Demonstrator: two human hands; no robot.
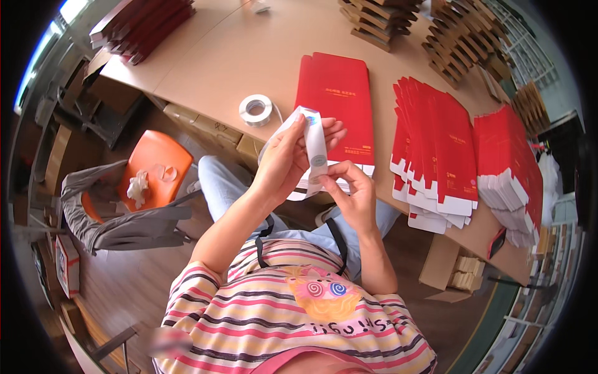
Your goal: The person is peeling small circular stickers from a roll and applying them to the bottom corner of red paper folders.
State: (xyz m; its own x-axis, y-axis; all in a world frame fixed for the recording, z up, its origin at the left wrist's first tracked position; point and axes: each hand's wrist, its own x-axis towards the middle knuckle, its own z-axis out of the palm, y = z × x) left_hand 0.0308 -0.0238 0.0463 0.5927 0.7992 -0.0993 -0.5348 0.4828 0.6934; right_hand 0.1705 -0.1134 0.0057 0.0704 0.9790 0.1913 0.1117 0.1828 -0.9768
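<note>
My left hand (281, 163), palm turned up, pinches a white strip of label stickers (316, 142) between thumb and fingers. The strip has a shiny patch near its top and a greyish round label lower down. At its lower part, my right hand (354, 190) grips the strip between thumb and index finger. A white roll of label tape (266, 116) lies on the table just left of my hands, a loop of strip running from it. Beneath and beyond the hands lies a flat red printed carton (333, 78), its white lower edge partly hidden by them.
Fanned red cartons (450, 140) and a denser red stack (503, 146) lie on the right of the table (212, 62). Brown cardboard inserts (458, 40) are piled at the far right, dark red boxes (140, 28) at the far left. An orange chair (161, 159) stands left.
</note>
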